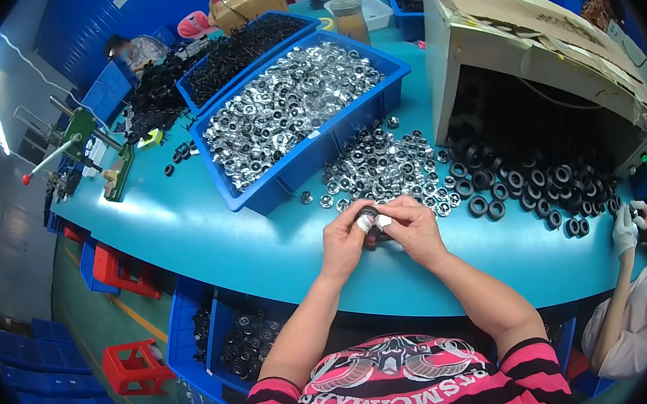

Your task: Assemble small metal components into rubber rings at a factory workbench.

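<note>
My left hand (pixel 342 243) and my right hand (pixel 419 233) meet over the near edge of the table, fingers closed round a small black ring-shaped part (pixel 370 212). White wrapping covers both thumb tips. Fingers hide most of the part, so its full shape does not show. Just beyond my hands spreads a heap of small shiny silver round parts with dark centres (pixel 385 165). Thick black rings (pixel 528 183) are piled to the right of that heap, none of them touching my hands.
A blue bin (pixel 320 153) full of silver parts stands left of the loose heap, with a bin of black pieces behind it. A box-like housing (pixel 448 81) rises at back right. A green hand press (pixel 120 171) stands at left. A co-worker's gloved hand (pixel 626 231) is at far right.
</note>
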